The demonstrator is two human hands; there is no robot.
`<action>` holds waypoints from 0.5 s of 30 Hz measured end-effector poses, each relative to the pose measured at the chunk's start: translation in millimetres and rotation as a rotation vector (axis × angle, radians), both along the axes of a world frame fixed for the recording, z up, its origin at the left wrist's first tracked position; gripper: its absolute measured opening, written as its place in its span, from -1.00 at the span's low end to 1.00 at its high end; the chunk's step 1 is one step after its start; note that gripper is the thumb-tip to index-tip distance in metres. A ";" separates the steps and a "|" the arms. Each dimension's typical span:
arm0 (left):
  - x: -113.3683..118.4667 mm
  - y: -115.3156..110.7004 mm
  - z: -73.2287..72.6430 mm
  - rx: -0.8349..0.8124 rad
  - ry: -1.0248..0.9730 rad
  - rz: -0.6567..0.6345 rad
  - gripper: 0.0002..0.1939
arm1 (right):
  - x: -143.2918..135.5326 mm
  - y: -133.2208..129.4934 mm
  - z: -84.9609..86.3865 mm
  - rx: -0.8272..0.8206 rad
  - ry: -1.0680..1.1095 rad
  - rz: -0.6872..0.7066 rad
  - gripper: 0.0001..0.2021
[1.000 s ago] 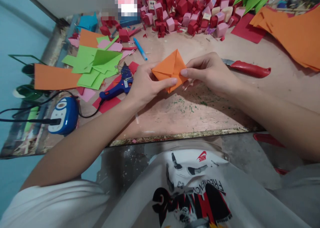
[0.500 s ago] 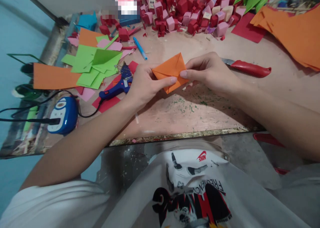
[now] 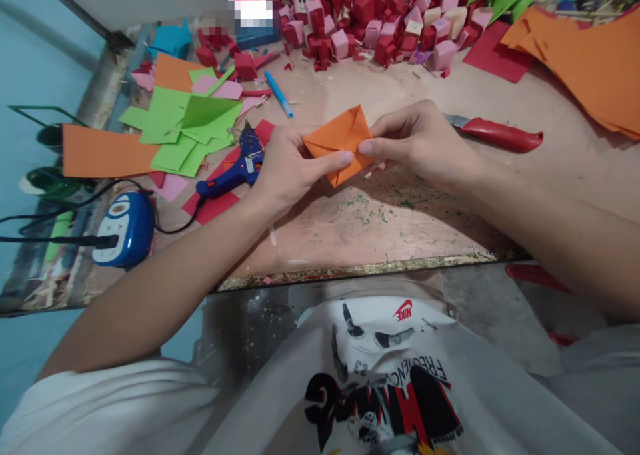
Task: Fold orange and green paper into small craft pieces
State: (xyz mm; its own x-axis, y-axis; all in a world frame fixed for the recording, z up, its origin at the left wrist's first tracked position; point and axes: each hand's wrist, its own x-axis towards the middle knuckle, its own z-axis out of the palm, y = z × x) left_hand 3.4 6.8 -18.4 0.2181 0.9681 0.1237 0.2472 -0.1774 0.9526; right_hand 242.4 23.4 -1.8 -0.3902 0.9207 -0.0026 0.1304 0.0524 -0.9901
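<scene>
A folded square of orange paper is held up above the table's front part, its flaps meeting near the middle. My left hand grips its left side, the thumb pressed flat on the lower flap. On the right edge, my right hand pinches the paper, with the thumb close to the centre where the flaps meet. The fingers underneath the paper are mostly hidden. Just left of my left hand lies a blue glue gun. A red-handled knife rests beyond my right hand.
Green paper pieces and an orange sheet lie at left, near a blue and white plug box. Red and pink paper cubes are heaped at the back. Orange sheets are stacked right. A blue pen lies behind the hands.
Both hands keep the same hold on the folded orange paper. The view has shifted very slightly; otherwise hardly anything differs.
</scene>
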 end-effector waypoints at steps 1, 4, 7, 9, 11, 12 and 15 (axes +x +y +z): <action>-0.1 0.3 -0.4 0.007 0.002 0.000 -0.65 | 0.0 -0.5 0.7 -0.007 -0.001 -0.004 -0.79; -0.9 1.7 -1.1 0.016 0.013 0.002 -0.62 | 0.1 -1.3 1.8 -0.034 0.011 0.005 -0.80; -1.7 4.2 -0.8 0.013 -0.010 0.006 -0.55 | 1.0 -0.6 0.6 -0.046 0.031 0.050 -0.77; -1.5 6.8 -1.0 0.005 -0.063 -0.011 -0.48 | 1.8 0.2 -0.3 -0.045 0.035 0.068 -0.76; -0.6 9.3 -2.4 -0.006 -0.123 -0.025 -0.44 | 2.7 0.9 -0.5 -0.042 0.021 0.055 -0.77; 0.2 10.4 -3.6 -0.005 -0.154 -0.024 -0.44 | 3.1 1.1 -0.2 -0.040 0.011 0.045 -0.78; 2.4 12.2 -8.4 0.013 -0.237 0.002 -0.55 | 4.3 1.2 1.4 -0.023 0.004 0.053 -0.84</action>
State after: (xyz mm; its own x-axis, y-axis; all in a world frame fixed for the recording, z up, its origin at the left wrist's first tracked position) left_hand 5.8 19.0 -26.9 0.1795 0.9665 0.1833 0.0169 -0.1893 0.9818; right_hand 246.7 24.6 -0.4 -0.4380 0.8987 -0.0215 0.1238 0.0366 -0.9916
